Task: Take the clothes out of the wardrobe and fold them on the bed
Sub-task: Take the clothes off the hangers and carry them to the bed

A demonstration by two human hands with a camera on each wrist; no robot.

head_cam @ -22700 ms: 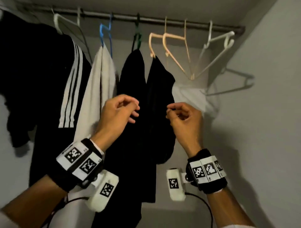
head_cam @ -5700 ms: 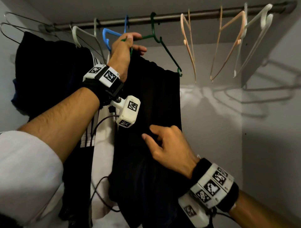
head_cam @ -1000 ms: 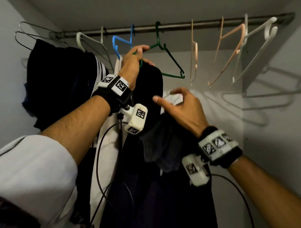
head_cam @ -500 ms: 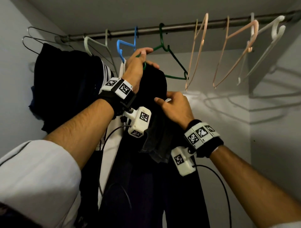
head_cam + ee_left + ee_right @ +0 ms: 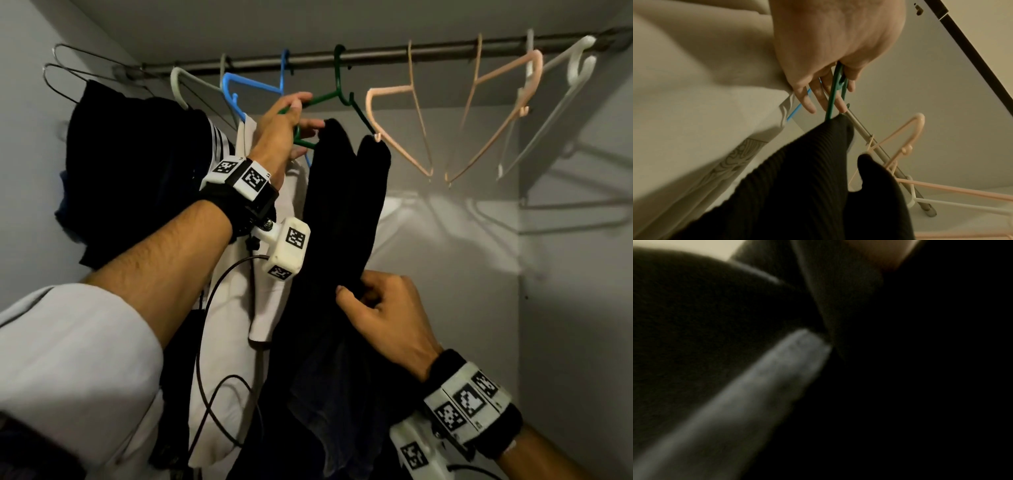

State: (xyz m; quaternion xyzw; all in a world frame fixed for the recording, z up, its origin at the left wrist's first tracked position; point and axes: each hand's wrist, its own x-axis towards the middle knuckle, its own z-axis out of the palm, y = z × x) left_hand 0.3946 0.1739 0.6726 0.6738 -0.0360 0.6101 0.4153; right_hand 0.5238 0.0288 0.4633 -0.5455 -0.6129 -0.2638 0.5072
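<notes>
A black ribbed garment (image 5: 339, 219) (image 5: 807, 186) hangs from the green hanger (image 5: 322, 97) (image 5: 835, 91) on the metal rail (image 5: 376, 56). My left hand (image 5: 291, 118) (image 5: 830, 91) grips the green hanger at its left shoulder, fingers curled round the plastic. My right hand (image 5: 370, 298) is lower down and grips a fold of the black garment. The right wrist view is dark and blurred, filled by black cloth (image 5: 715, 321).
Left of the black garment hang a white garment (image 5: 267, 246) on a blue hanger (image 5: 246, 85), a black piece with white stripes (image 5: 215, 137) and more dark clothes (image 5: 130, 171). Bare peach hangers (image 5: 404, 120) and a white hanger (image 5: 561, 82) hang to the right. Grey walls close both sides.
My right hand has dropped from near the hanger's top down the black garment and now grips its cloth. The left hand stays on the green hanger.
</notes>
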